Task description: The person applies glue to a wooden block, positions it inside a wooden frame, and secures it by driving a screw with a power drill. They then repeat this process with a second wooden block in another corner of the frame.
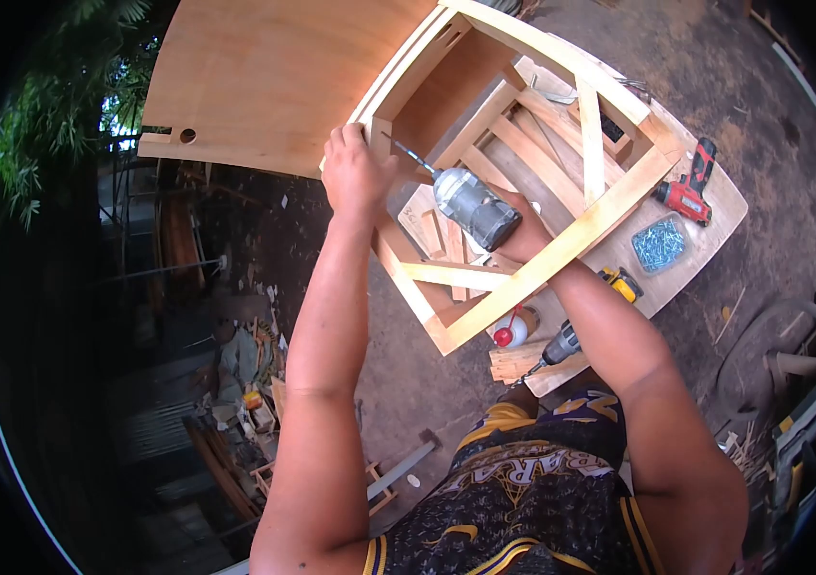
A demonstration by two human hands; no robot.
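Observation:
A pale wooden frame (561,254) with cross braces lies on a plywood board (720,225). My left hand (355,172) grips the frame's corner post beside a large plywood panel (274,77). My right hand (526,230) holds a grey power drill (473,206) inside the frame. Its bit (410,158) points up-left toward the post under my left hand.
A red drill (688,192), a clear bag of screws (658,243), a yellow tape measure (623,284), a glue bottle (512,329) and another drill (554,349) lie around the frame. Wood offcuts litter the dirt ground at lower left; tools and hoses sit at right.

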